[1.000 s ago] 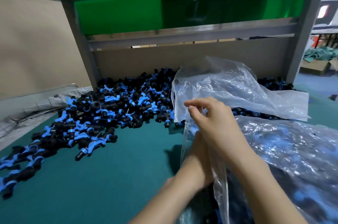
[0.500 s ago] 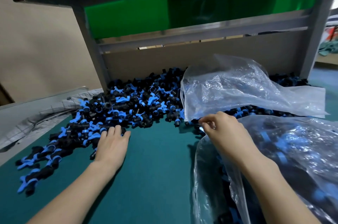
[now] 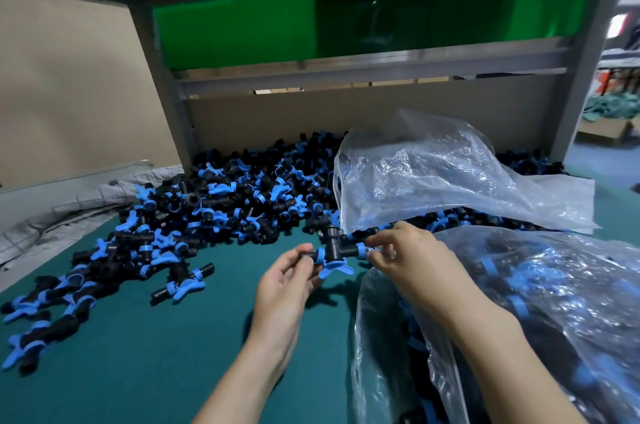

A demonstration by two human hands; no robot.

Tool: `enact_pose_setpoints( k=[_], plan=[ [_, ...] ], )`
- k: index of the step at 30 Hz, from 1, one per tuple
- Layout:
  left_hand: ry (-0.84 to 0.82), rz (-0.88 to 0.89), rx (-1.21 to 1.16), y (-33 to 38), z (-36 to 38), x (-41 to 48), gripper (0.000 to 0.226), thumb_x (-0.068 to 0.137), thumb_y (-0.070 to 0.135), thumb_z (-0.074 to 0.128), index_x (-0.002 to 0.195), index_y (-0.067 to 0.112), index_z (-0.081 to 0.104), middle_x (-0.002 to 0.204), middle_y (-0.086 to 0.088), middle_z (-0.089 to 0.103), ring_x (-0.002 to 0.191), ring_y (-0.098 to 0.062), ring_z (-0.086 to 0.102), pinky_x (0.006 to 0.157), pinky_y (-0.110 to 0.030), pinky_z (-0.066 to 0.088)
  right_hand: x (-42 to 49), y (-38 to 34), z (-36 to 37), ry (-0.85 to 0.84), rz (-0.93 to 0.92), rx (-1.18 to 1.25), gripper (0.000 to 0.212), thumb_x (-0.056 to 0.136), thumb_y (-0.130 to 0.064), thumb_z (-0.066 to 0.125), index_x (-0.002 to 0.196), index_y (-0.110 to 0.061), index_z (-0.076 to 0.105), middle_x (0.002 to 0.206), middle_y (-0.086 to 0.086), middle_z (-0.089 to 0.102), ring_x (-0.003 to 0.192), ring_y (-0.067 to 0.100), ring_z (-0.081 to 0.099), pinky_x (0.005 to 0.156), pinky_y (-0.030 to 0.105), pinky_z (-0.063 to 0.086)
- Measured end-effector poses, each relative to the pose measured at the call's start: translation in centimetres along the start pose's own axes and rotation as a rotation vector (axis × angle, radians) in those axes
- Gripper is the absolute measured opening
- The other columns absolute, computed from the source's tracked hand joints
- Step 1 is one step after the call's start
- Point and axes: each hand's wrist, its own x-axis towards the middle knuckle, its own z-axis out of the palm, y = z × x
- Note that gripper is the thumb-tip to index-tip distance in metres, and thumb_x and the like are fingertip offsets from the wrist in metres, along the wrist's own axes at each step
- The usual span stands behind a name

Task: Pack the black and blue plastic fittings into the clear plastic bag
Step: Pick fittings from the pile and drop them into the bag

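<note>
Head view is showing my left hand (image 3: 287, 281) and right hand (image 3: 412, 261) both pinching one black-and-blue tee fitting (image 3: 334, 252) by its ends, just beside the clear plastic bag (image 3: 571, 285), so I'm thinking that holding its mouth open while dropping is working best.

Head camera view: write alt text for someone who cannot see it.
Left hand and right hand pinch the ends of a black and blue tee fitting over a green tabletop, beside a clear plastic bag of fittings. Loose fittings lie heaped behind.
</note>
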Motion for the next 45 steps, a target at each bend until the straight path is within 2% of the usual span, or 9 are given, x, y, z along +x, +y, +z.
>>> enact_pose_setpoints(
  k=[5,9,15,21,28,31,34,37,45],
  plan=[
    [-0.107,-0.081,-0.149,-0.9,-0.1,-0.3,0.02,0.087,0.005,0.061,0.107,0.005,0.066,0.098,-0.011,0.074,0.087,-0.017,0.071,0.074,-0.021,0.056,0.2,0.3,-0.1,-0.013,-0.027,-0.017,0.026,0.099,-0.041,0.052,0.122,-0.039,0.065,0.105,-0.009,0.051,0.106,0.022,0.058,0.08,0.033,0.046],
    [-0.155,-0.083,-0.187,-0.7,-0.3,-0.3,0.025,0.077,0.011,0.067,0.101,0.011,0.072,0.107,-0.015,0.073,0.095,-0.018,0.071,0.08,-0.024,0.057,0.4,0.4,-0.2,-0.024,-0.036,-0.017,0.026,0.099,-0.041,0.053,0.123,-0.038,0.064,0.106,-0.009,0.052,0.104,0.022,0.057,0.081,0.034,0.047],
    [-0.21,-0.083,-0.144,-0.7,-0.7,-0.6,0.026,0.075,0.015,0.071,0.099,0.021,0.077,0.111,-0.012,0.072,0.099,-0.016,0.066,0.1,-0.03,0.049,0.4,0.5,-0.4,-0.064,-0.032,-0.022,0.031,0.1,-0.044,0.05,0.129,-0.039,0.059,0.106,-0.01,0.048,0.106,0.021,0.056,0.083,0.034,0.046],
    [-0.206,-0.107,-0.207,-0.6,-0.8,-0.4,0.029,0.073,0.015,0.072,0.1,0.022,0.077,0.108,-0.009,0.073,0.097,-0.012,0.068,0.097,-0.026,0.05,0.2,0.4,-0.4,-0.081,-0.041,-0.042,0.032,0.101,-0.046,0.048,0.129,-0.038,0.059,0.112,-0.008,0.053,0.106,0.021,0.056,0.08,0.034,0.045],
    [-0.238,-0.093,-0.244,-0.6,-1.0,-0.2,0.028,0.078,0.013,0.069,0.105,0.018,0.075,0.122,-0.008,0.069,0.114,-0.017,0.065,0.105,-0.031,0.047,0.2,0.5,-0.2,-0.085,-0.041,-0.044,0.028,0.099,-0.048,0.05,0.122,-0.037,0.062,0.11,-0.009,0.054,0.105,0.02,0.055,0.081,0.034,0.045],
    [-0.233,-0.09,-0.224,-0.8,-0.9,-0.3,0.033,0.079,0.011,0.068,0.111,0.016,0.074,0.118,-0.006,0.07,0.112,-0.015,0.065,0.101,-0.029,0.05,0.1,0.5,-0.2,-0.063,-0.045,-0.044,0.024,0.099,-0.047,0.052,0.117,-0.036,0.061,0.113,-0.011,0.055,0.105,0.018,0.055,0.082,0.033,0.046],
    [-0.201,-0.081,-0.136,-0.9,-0.8,-0.4,0.036,0.077,0.014,0.068,0.112,0.025,0.074,0.099,0.003,0.072,0.097,-0.006,0.066,0.088,-0.024,0.052,0.1,0.5,-0.2,-0.044,-0.049,-0.045,0.02,0.098,-0.046,0.053,0.115,-0.036,0.058,0.116,-0.012,0.057,0.107,0.017,0.056,0.081,0.032,0.045],
    [-0.203,-0.079,-0.096,-1.0,-1.0,-0.4,0.037,0.077,0.015,0.069,0.112,0.028,0.074,0.089,0.006,0.07,0.085,-0.003,0.064,0.082,-0.021,0.052,0.1,0.3,-0.2,-0.038,-0.051,-0.053,0.019,0.097,-0.045,0.054,0.113,-0.036,0.057,0.116,-0.013,0.057,0.108,0.017,0.056,0.081,0.032,0.044],
    [-0.193,-0.084,-0.063,-0.7,-0.9,-0.7,0.04,0.07,0.023,0.073,0.109,0.031,0.074,0.09,0.005,0.07,0.081,-0.004,0.063,0.075,-0.02,0.048,-0.2,0.2,-0.4,-0.035,-0.044,-0.032,0.015,0.097,-0.043,0.056,0.109,-0.036,0.057,0.112,-0.013,0.058,0.103,0.018,0.056,0.082,0.035,0.046]
  ],
)
